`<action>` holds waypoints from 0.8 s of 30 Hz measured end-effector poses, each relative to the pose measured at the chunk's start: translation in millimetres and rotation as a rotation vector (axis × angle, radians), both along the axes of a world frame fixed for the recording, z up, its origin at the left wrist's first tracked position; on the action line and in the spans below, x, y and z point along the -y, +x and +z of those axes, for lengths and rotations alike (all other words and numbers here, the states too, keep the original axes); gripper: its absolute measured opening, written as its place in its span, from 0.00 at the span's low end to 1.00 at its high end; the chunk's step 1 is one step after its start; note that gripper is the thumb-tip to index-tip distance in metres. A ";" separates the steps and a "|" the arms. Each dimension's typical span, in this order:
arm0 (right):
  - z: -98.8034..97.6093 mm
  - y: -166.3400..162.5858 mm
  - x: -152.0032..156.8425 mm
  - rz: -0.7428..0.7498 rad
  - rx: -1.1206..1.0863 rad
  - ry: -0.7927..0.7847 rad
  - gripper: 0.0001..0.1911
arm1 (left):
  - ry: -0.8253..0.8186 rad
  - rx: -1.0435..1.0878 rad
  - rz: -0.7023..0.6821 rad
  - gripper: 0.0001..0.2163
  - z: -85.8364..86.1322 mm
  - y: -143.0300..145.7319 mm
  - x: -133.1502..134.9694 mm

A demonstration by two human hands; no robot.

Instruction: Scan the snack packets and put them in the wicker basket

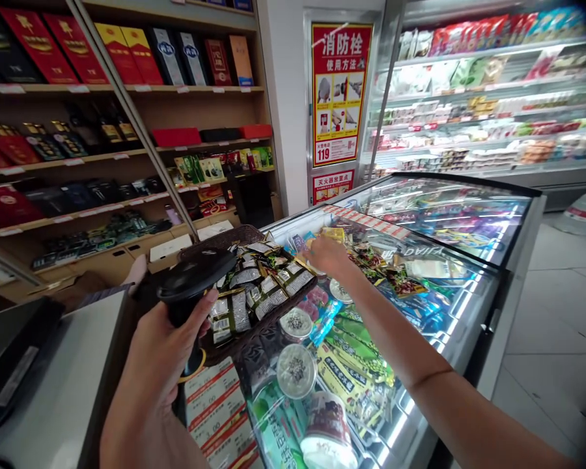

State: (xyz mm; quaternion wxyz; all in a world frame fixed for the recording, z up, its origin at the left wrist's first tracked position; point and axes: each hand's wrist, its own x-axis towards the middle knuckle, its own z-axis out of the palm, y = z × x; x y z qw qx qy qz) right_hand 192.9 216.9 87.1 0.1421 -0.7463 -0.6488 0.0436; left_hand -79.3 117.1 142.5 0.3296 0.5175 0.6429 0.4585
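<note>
My left hand [163, 352] is wrapped round the handle of a black handheld device [195, 277] with a wide rounded head, which looks like a barcode scanner. Right behind it, a dark woven basket [268, 319] full of small gold-and-black snack packets [264, 286] rests on the glass-topped freezer [371, 417]. My right hand [329, 255] reaches across the freezer to the basket's far right corner. Its fingers are curled, and what they hold, if anything, is hidden. A yellow packet [334, 234] lies just beyond that hand, and more loose snack packets [405, 281] lie to its right.
Ice-cream cups [297, 371] and wrapped ices show through the glass. Price labels [219, 407] line the freezer's near left edge. On the left are a counter [73, 391] and shelves [127, 151] of boxed goods. A refrigerated display [488, 98] stands at the back right.
</note>
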 end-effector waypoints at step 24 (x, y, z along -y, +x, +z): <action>39.5 22.3 18.7 -0.005 -0.177 0.238 0.12 | -0.040 -0.145 -0.268 0.17 -3.7 33.8 0.8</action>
